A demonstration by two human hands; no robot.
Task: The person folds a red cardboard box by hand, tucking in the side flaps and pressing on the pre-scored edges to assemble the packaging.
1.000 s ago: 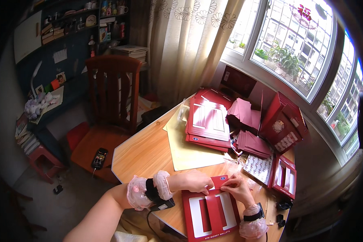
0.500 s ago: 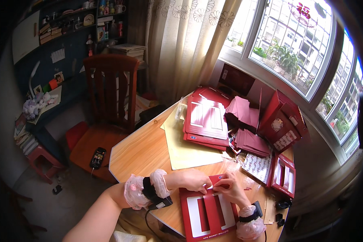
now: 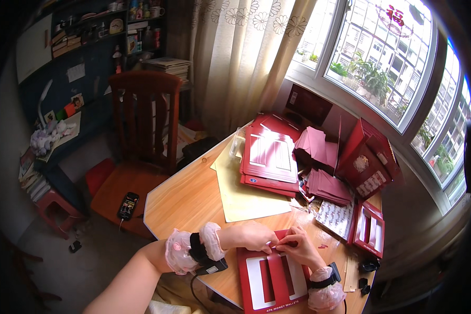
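Before me at the table's front edge lies a flat red card holder (image 3: 276, 280) with white cut-out panels and a red strip down its middle. My left hand (image 3: 251, 237) rests over its upper part, thumb and fingers closed together near the top of the strip. Right beside it, my right hand (image 3: 301, 249) pinches with thumb and forefinger at the same spot. Whatever small part the fingertips grip is too hidden to make out. Both wrists wear pale pink ruffled cuffs and black straps.
Behind lie a yellow sheet (image 3: 246, 208) and a stack of red-and-white card holders (image 3: 269, 180). Dark red envelopes (image 3: 327, 189), an upright red box (image 3: 358, 162) and a patterned sheet (image 3: 334, 217) stand to the right. A wooden chair (image 3: 125, 170) holding a phone (image 3: 127, 206) is left.
Both hands stay at the top of the card holder, with only small finger shifts. The whole scene sits slightly farther right in the picture.
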